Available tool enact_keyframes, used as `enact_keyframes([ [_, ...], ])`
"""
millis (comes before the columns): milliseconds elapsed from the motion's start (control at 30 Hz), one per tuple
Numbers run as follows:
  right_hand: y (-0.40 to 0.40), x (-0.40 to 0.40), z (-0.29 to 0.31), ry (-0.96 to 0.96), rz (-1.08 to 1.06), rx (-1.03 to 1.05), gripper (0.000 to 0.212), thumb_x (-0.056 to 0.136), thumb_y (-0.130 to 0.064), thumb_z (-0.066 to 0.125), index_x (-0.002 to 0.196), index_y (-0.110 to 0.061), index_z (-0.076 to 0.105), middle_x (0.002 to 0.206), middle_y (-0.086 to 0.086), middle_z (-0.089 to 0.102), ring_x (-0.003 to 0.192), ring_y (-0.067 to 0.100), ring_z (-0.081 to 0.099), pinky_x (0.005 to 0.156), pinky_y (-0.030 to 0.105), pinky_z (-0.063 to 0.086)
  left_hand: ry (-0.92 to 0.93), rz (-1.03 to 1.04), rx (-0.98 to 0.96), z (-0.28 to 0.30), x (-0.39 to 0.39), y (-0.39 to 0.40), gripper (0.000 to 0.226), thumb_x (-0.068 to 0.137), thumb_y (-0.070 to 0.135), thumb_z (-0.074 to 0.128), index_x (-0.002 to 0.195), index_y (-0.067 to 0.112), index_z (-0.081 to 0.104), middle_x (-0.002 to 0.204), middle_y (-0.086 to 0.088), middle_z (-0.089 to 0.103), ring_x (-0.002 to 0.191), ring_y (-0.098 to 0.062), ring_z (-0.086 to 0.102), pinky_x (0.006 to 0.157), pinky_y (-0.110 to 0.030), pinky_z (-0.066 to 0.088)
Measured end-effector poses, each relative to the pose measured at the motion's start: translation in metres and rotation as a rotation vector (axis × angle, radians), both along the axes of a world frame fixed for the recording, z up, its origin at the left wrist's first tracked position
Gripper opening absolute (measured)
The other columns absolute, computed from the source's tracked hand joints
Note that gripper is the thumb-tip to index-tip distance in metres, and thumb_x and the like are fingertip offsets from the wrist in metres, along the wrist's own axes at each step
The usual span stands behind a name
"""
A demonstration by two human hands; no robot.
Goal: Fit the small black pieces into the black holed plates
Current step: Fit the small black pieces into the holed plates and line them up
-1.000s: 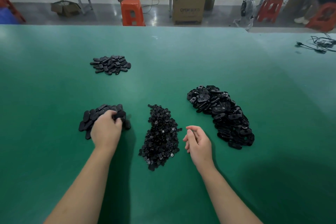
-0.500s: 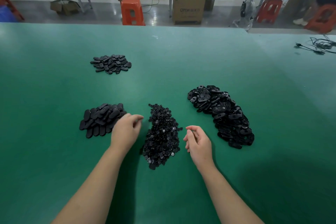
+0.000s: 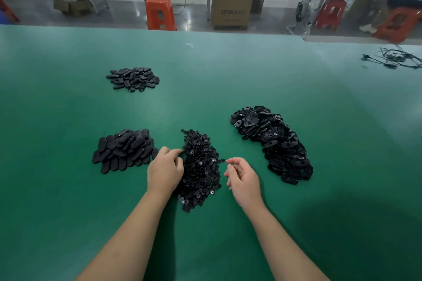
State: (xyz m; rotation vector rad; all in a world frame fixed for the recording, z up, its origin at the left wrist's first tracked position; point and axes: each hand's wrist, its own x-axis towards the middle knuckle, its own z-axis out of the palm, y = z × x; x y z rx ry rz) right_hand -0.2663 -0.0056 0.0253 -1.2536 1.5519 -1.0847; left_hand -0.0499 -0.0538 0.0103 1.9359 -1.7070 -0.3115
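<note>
A heap of small black pieces lies on the green table between my hands. My left hand rests at the heap's left edge, fingers curled with their tips touching the pieces; what it holds, if anything, is hidden under the palm. My right hand hovers just right of the heap, fingers loosely curled and holding nothing. A long pile of black holed plates spreads to the right. Left of my left hand sits a pile of black oval plates.
A smaller pile of black oval parts lies further back on the left. Black cables lie at the table's far right. Beyond the far edge stand orange stools, a cardboard box and another bench.
My left hand has left the oval plate pile and moved right to the edge of the small pieces heap, fingers still curled. My right hand has barely moved.
</note>
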Motion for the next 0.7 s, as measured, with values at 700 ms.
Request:
enact_keyframes([
  [700,0.016,-0.132,0.029,0.916,0.063,0.254,0.015,0.098,-0.023,0.062,0.111,-0.029,0.063,0.090,-0.013,0.058,0.075,0.006,0.056,0.062,0.028,0.044,0.098,0.034,-0.038,-0.001,0.003,-0.001,0.008,0.093,0.023,0.068,0.094,0.017,0.073,0.088,0.005,0.056,0.072,-0.015,0.056,0.065,-0.032,0.048],
])
